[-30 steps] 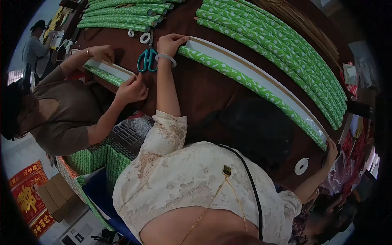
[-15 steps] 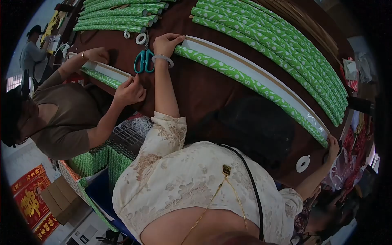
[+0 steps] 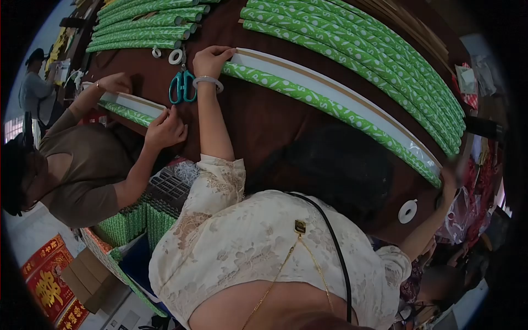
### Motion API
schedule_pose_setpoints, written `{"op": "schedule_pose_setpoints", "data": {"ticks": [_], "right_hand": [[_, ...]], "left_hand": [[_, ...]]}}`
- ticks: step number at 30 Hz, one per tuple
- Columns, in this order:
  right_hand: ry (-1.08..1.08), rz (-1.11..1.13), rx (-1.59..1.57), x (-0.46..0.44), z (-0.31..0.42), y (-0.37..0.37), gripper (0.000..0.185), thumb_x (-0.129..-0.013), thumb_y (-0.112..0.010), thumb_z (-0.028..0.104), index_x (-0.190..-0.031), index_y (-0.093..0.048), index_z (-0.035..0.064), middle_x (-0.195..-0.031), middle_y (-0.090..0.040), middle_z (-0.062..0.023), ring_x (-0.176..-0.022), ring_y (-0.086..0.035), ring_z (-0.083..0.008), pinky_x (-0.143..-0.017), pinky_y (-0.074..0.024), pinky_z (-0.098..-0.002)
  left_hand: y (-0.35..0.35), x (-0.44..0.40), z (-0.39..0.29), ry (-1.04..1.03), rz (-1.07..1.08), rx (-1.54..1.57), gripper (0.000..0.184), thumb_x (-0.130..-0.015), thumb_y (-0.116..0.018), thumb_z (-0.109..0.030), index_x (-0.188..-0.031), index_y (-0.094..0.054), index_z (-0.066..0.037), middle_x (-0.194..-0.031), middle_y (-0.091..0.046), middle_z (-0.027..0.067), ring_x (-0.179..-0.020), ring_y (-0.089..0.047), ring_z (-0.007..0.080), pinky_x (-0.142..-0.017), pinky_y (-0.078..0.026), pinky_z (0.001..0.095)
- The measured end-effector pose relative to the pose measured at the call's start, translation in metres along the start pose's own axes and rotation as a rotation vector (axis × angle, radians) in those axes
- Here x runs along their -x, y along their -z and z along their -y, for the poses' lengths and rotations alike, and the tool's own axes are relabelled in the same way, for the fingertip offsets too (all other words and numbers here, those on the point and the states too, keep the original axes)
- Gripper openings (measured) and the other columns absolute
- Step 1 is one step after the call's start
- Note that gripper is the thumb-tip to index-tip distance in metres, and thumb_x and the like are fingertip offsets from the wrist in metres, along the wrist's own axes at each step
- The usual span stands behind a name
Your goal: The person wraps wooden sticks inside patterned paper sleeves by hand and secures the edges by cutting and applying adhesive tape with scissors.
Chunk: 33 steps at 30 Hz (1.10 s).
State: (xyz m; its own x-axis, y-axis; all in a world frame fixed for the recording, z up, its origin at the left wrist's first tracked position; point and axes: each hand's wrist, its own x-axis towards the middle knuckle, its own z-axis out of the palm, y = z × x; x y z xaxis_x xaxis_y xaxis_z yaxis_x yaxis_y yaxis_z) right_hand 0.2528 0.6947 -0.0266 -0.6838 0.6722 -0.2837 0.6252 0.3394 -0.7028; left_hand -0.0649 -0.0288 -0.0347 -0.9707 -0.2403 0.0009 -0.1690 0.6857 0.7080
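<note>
A long roll of green wrapping paper [image 3: 324,108] with white print lies across the table in front of me. Its loose edge shows the white underside and a narrow brown strip [image 3: 333,82] along it. My left hand [image 3: 212,60] pinches the paper's left corner between thumb and fingers. At the roll's right end is my right hand [image 3: 449,175], its fingers smeared by motion. Teal-handled scissors [image 3: 182,87] lie just left of my left wrist. A white tape roll [image 3: 407,212] sits near my right forearm.
Finished-looking green rolls [image 3: 352,58] lie beyond my roll, with another stack [image 3: 137,30] at the far left. Two small tape rings [image 3: 175,56] lie by the scissors. Beside me, a co-worker's hands [image 3: 165,130] hold a shorter green roll. Brown strips [image 3: 423,36] lie at the back.
My right hand has shifted slightly upward at the roll's right end and is now blurred. My left hand keeps its pinch. The whole view has shifted a little.
</note>
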Motion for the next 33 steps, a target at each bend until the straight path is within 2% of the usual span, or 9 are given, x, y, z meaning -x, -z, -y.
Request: {"op": "schedule_pose_setpoints", "data": {"ticks": [5, 8, 10, 12, 18, 22, 24, 28, 33], "right_hand": [[-0.027, -0.028, 0.05, 0.013, 0.02, -0.009, 0.03, -0.084, -0.06, 0.024, -0.098, -0.064, -0.002, -0.091, -0.064, -0.0052, -0.084, -0.059, -0.013, -0.076, -0.0449, -0.0246], [-0.024, -0.017, -0.081, 0.012, 0.015, -0.011, 0.027, -0.083, -0.062, 0.022, -0.097, -0.064, -0.0017, -0.088, -0.063, -0.0052, -0.08, -0.059, -0.0121, -0.073, -0.0447, -0.0242], [-0.054, -0.049, -0.055, 0.014, 0.022, -0.012, 0.026, -0.082, -0.063, 0.02, -0.096, -0.064, -0.002, -0.086, -0.063, -0.0056, -0.079, -0.059, -0.0119, -0.072, -0.0451, -0.0237], [-0.024, -0.03, 0.044, 0.012, 0.02, -0.013, 0.026, -0.082, -0.063, 0.019, -0.096, -0.064, -0.0024, -0.084, -0.064, -0.0051, -0.077, -0.059, -0.0117, -0.07, -0.0457, -0.0236], [-0.028, -0.08, -0.009, 0.014, 0.019, -0.019, 0.023, -0.082, -0.062, 0.018, -0.091, -0.065, -0.0025, -0.081, -0.064, -0.0045, -0.074, -0.059, -0.0102, -0.068, -0.0454, -0.022], [0.022, -0.109, 0.075, 0.019, 0.024, -0.022, 0.024, -0.078, -0.063, 0.019, -0.089, -0.065, -0.0024, -0.078, -0.064, -0.0047, -0.07, -0.058, -0.01, -0.065, -0.0446, -0.0221], [0.025, -0.159, 0.156, 0.019, 0.024, -0.024, 0.026, -0.075, -0.064, 0.024, -0.088, -0.067, 0.0012, -0.073, -0.064, -0.0055, -0.068, -0.059, -0.0116, -0.065, -0.0448, -0.0241], [0.008, -0.241, 0.398, 0.029, 0.039, -0.03, 0.029, -0.073, -0.062, 0.033, -0.088, -0.068, 0.008, -0.075, -0.066, -0.0059, -0.072, -0.063, -0.0176, -0.066, -0.0465, -0.0293], [0.044, -0.324, 0.547, 0.031, 0.041, -0.038, 0.024, -0.073, -0.061, 0.033, -0.085, -0.067, 0.0131, -0.081, -0.066, -0.0087, -0.079, -0.063, -0.0281, -0.07, -0.0483, -0.0361]], "left_hand": [[0.0, -0.001, 0.002, -0.02, 0.027, 0.066, 0.029, -0.066, -0.074, -0.031, -0.084, -0.072, -0.009, -0.075, -0.067, 0.0071, -0.069, -0.063, 0.0158, -0.067, -0.049, 0.0284], [0.0, -0.003, 0.002, 0.005, 0.043, 0.053, 0.03, -0.066, -0.074, -0.033, -0.084, -0.072, -0.009, -0.075, -0.068, 0.007, -0.07, -0.063, 0.0165, -0.068, -0.048, 0.029], [0.001, -0.003, -0.002, 0.054, 0.052, 0.018, 0.03, -0.068, -0.076, -0.029, -0.086, -0.071, -0.005, -0.078, -0.068, 0.0046, -0.072, -0.061, 0.0104, -0.068, -0.047, 0.0251], [0.002, -0.002, -0.004, 0.036, 0.053, 0.016, 0.031, -0.068, -0.076, -0.03, -0.085, -0.071, -0.005, -0.078, -0.068, 0.0047, -0.072, -0.061, 0.0109, -0.067, -0.047, 0.0252], [0.001, -0.006, 0.002, 0.003, 0.065, 0.017, 0.031, -0.069, -0.076, -0.028, -0.087, -0.071, -0.003, -0.079, -0.067, 0.0049, -0.073, -0.059, 0.0095, -0.069, -0.046, 0.0241], [0.0, -0.012, 0.011, -0.031, 0.077, 0.089, 0.033, -0.068, -0.075, -0.031, -0.086, -0.07, -0.003, -0.078, -0.068, 0.0078, -0.073, -0.062, 0.0132, -0.07, -0.047, 0.0265], [0.008, 0.001, -0.016, -0.036, 0.072, -0.081, 0.032, -0.069, -0.074, -0.029, -0.087, -0.07, -0.003, -0.08, -0.068, 0.0078, -0.075, -0.062, 0.0138, -0.071, -0.047, 0.0265], [0.006, -0.006, -0.004, -0.028, 0.104, 0.018, 0.037, -0.069, -0.074, -0.033, -0.089, -0.07, -0.003, -0.081, -0.068, 0.0086, -0.077, -0.062, 0.015, -0.073, -0.046, 0.0273], [0.008, -0.006, -0.009, -0.021, 0.101, -0.056, 0.037, -0.069, -0.073, -0.034, -0.09, -0.07, -0.003, -0.083, -0.068, 0.0093, -0.08, -0.062, 0.0171, -0.076, -0.046, 0.029]]}}
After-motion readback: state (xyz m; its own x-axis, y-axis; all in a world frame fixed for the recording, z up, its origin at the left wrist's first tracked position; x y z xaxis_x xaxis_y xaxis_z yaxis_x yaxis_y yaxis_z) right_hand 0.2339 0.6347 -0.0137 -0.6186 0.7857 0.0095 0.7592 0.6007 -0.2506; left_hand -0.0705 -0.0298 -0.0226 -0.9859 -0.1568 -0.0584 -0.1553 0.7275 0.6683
